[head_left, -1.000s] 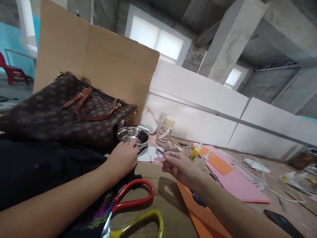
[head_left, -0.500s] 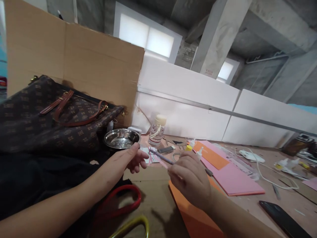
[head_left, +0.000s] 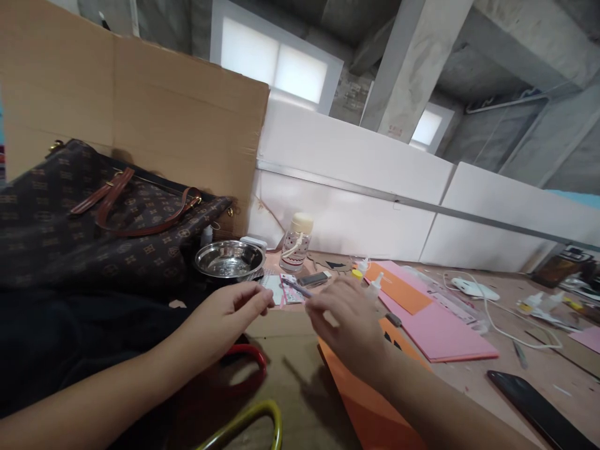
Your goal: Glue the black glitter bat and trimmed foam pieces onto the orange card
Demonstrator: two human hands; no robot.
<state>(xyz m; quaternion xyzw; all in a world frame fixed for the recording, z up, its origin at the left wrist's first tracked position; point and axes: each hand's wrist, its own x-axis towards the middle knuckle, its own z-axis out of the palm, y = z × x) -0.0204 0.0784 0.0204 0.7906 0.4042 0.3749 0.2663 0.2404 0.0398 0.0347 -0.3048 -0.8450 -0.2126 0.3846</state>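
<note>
My right hand (head_left: 344, 319) is closed around a slim pen-like tool (head_left: 296, 288), whose tip points up and left. My left hand (head_left: 241, 306) hangs to the left of it, thumb and fingers pressed together; what it pinches, if anything, is too small to make out. A gap separates the two hands. Under my right hand and forearm lies an orange sheet (head_left: 360, 400) with small black shapes on it. Below my left hand are a red loop handle (head_left: 255, 359) and a yellow one (head_left: 269, 409). Small printed cards (head_left: 290, 294) lie just beyond the hands.
A steel bowl (head_left: 229, 259), a bottle (head_left: 296, 244) and a brown bag (head_left: 135, 212) stand at the back left. Pink sheets (head_left: 450, 334), glue bottles (head_left: 375, 286), a white mouse-like device (head_left: 474, 289) with a cable and a black phone (head_left: 534, 406) lie at right.
My left hand's fingers have closed together from a looser, spread pose. My right hand has shifted slightly left and up with the tool, uncovering black shapes on the orange sheet. The view has shifted slightly.
</note>
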